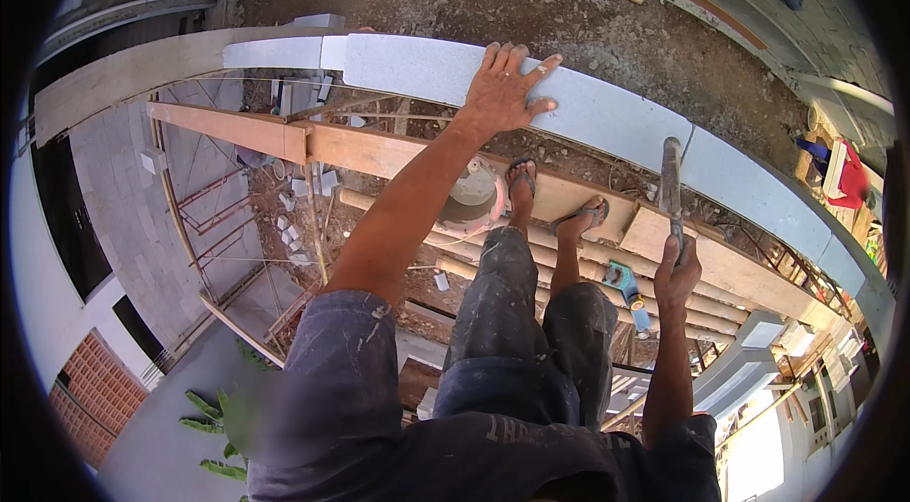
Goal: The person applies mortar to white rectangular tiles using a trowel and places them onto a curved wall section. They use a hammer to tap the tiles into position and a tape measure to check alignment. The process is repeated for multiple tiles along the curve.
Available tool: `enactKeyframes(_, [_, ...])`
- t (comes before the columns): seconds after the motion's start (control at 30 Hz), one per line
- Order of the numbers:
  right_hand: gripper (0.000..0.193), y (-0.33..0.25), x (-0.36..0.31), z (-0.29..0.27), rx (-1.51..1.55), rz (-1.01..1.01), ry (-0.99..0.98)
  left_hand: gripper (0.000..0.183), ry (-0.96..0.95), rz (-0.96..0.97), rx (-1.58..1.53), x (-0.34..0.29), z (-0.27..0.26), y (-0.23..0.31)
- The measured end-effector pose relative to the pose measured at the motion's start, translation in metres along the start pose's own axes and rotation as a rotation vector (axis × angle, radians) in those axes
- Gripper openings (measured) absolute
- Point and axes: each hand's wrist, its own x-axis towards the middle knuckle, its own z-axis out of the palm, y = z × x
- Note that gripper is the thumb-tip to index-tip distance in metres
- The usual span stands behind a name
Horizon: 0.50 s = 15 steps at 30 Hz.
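My left hand (504, 92) lies with spread fingers on top of a long pale block (408, 64) in the wall's upper course. In my right hand (677, 271), the fingers wrap around the handle of a mallet-like tool (671, 175). Its long, rounded grey head points away from me, near a joint between the pale block and another pale block (739, 175) on the right. Whether the head touches the wall, I cannot tell. Between my left forearm and my feet, a round bucket (474, 187) contains grey mortar.
My sandalled feet stand on wooden scaffold planks (370, 153) beside the wall. A teal power tool (621, 282) rests near my right knee, by several bamboo poles (701, 305). Rubble-strewn ground (379, 0) lies far below beyond the wall. Metal scaffold frames (213, 213) stand on the left.
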Motion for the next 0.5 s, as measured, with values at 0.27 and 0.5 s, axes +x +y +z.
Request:
enactKeyframes(0.27, [0.045, -0.029, 0.02, -0.007, 0.024, 0.046, -0.073, 0.067, 0.005, -0.044, -0.081, 0.0, 0.003, 0.0])
enactKeyframes(0.5, [0.042, -0.21, 0.123, -0.001, -0.038, -0.234, -0.525, 0.067, -0.033, -0.17, -0.282, -0.005, 0.002, 0.017])
